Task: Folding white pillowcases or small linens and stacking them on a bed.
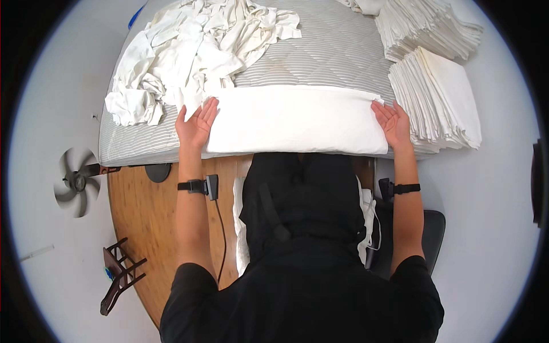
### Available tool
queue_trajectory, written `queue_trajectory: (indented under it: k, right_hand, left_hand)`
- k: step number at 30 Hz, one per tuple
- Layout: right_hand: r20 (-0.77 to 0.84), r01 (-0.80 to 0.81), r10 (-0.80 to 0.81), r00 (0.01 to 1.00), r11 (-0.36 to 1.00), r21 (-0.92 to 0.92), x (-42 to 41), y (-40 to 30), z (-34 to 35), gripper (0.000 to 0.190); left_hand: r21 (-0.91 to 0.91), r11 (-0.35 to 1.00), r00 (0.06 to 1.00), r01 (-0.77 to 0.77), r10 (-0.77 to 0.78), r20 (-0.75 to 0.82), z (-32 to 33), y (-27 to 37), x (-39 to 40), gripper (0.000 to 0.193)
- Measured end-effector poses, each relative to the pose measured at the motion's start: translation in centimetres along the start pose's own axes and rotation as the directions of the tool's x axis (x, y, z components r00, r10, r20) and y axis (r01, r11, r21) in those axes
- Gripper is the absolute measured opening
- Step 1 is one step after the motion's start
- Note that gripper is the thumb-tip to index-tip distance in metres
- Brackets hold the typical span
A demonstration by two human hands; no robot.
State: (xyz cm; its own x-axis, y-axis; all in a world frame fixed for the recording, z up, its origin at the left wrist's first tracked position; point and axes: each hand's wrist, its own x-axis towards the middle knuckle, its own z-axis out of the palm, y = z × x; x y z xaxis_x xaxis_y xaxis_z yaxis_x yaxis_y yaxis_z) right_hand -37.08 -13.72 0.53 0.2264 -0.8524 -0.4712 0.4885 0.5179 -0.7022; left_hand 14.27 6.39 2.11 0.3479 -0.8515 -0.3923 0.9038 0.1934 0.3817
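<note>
A white cloth, folded into a long band, lies flat along the near edge of a striped quilted mattress. At its left end is my left hand, palm turned up, fingertips by the cloth's upper corner. My right hand is at the opposite end in much the same pose, fingertips at the upper right corner. Neither hand grips anything; the fingers are extended. Beyond my left hand is a heap of crumpled white cloths. Just right of my right hand stands a stack of folded white cloths.
A second stack of folded cloths is at the back right. On the left are a fan and a dark wooden chair. A cable runs from the device on my left wrist. A black seat is at right.
</note>
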Motion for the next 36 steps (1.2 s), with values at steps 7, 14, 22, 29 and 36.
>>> queue_trajectory:
  k: [7,14,22,29,36]
  right_hand:
    - [0.05,0.046,-0.048,0.998,0.998,0.052,-0.4,-1.3,0.2,0.056]
    - [0.031,0.04,-0.042,0.999,0.997,0.064,1.3,-0.9,0.9,0.058]
    - [-0.005,0.229,-0.232,0.973,0.964,-0.137,2.6,2.4,1.0,0.056]
    - [0.792,0.763,-0.397,0.464,-0.274,-0.585,-4.0,11.1,12.8,0.041]
    - [0.679,0.451,-0.372,0.633,-0.536,-0.714,-2.3,11.9,10.3,0.058]
  left_hand:
    - [-0.077,0.997,0.984,-0.015,0.028,0.176,-0.4,0.5,0.3,0.07]
    - [-0.123,0.99,0.985,-0.075,0.093,0.143,0.0,0.0,1.6,0.07]
    - [0.306,0.901,0.949,-0.308,0.312,0.038,0.0,-2.6,2.4,0.063]
    - [0.526,-0.462,0.601,-0.714,-0.019,0.799,5.8,-16.6,-1.7,0.043]
    - [0.433,-0.81,0.774,-0.396,-0.041,0.632,3.9,-15.7,-0.3,0.052]
